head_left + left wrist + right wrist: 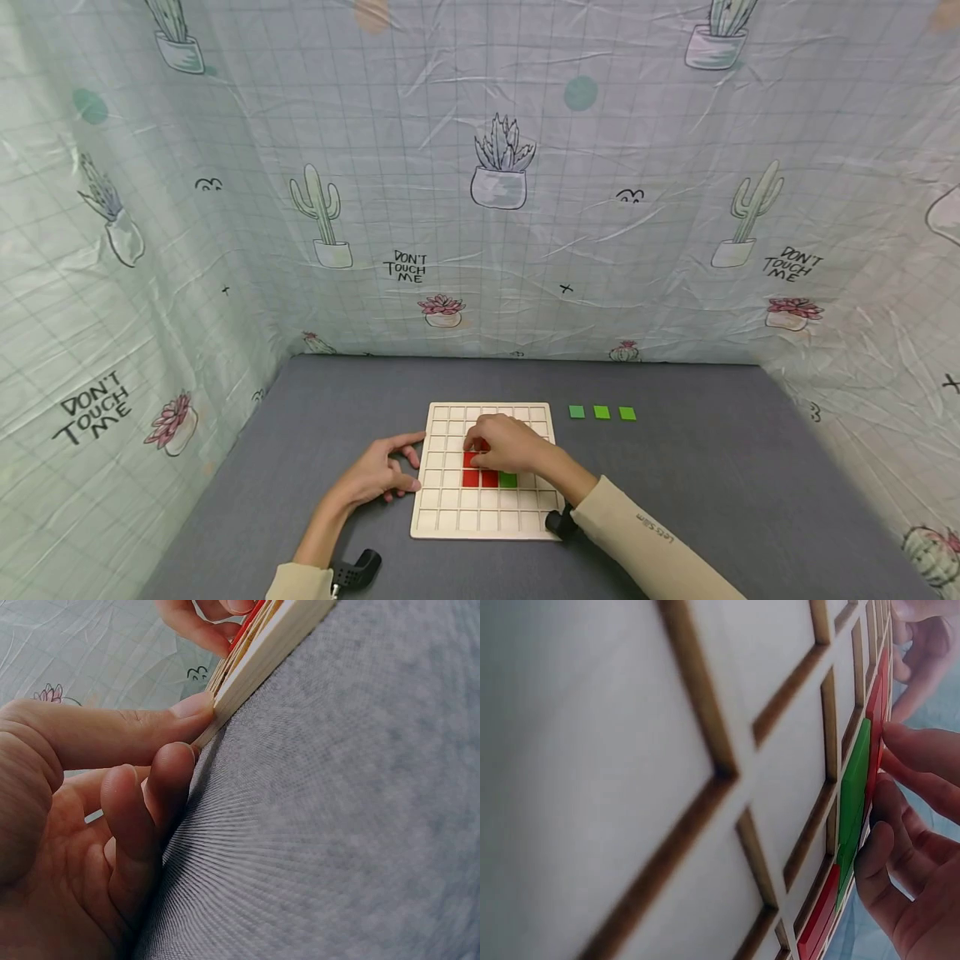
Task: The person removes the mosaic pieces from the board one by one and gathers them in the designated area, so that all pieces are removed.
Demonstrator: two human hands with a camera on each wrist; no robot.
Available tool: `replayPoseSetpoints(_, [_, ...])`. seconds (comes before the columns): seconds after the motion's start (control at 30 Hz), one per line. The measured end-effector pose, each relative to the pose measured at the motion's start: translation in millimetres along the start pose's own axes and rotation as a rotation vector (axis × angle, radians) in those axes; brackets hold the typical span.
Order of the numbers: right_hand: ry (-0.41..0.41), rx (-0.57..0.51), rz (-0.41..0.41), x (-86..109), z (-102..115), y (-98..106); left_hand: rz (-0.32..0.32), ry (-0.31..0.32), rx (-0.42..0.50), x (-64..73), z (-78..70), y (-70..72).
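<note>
The pale wooden grid board (442,521) lies flat on the grey tabletop (712,467), its surface divided into square cells; red square tiles (470,477) and one green square tile (507,480) sit together near its middle, the green one just right of two reds in the nearest occupied row. The step in hand looks like seating or adjusting a tile in its cell. To do it well, line up the tile's edges with the raised ribs, press it down evenly and lift the fingertips straight off, so that the neighbouring tiles are not nudged; a light brace on the board should keep it from sliding. The right hand (510,442) is over the tile cluster with its fingers bent and drawn in, thumb and fingertips at the red tiles; whether they pinch one or only press cannot be told. The left hand (371,471) is at the board's left edge, thumb and forefinger spread well apart and both touching it, the other fingers loosely curled, with no tile visible in it. Beyond the board's far right corner, three loose green tiles (602,412) lie in a row. A cactus-printed curtain (480,242) stands behind.
</note>
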State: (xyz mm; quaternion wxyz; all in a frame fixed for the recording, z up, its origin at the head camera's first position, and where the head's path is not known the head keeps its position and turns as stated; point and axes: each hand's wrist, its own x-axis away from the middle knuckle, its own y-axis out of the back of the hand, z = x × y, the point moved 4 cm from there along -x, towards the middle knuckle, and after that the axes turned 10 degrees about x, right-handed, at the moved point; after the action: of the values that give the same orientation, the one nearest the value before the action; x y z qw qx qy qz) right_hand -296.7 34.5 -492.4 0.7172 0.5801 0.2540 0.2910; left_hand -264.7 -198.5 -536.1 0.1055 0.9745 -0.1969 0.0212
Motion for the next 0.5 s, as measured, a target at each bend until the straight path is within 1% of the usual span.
replayPoseSetpoints(0.13, [-0.005,-0.009,0.005,-0.3,-1.1,0.8,0.002,-0.005,-0.009,-0.9,-0.7,-0.4])
replayPoseSetpoints(0.3, [-0.020,-0.054,0.016,-0.8,-1.4,1.6,0.002,0.003,-0.002,0.0,-0.7,-0.4])
replayPoseSetpoints(0.4, [-0.018,-0.058,0.020,-0.9,-1.1,1.2,0.003,0.013,0.010,0.6,-0.6,-0.6])
replayPoseSetpoints(0.5, [-0.013,-0.048,0.015,-1.0,-1.0,2.0,0.000,0.010,0.004,0.4,-1.5,-0.8])
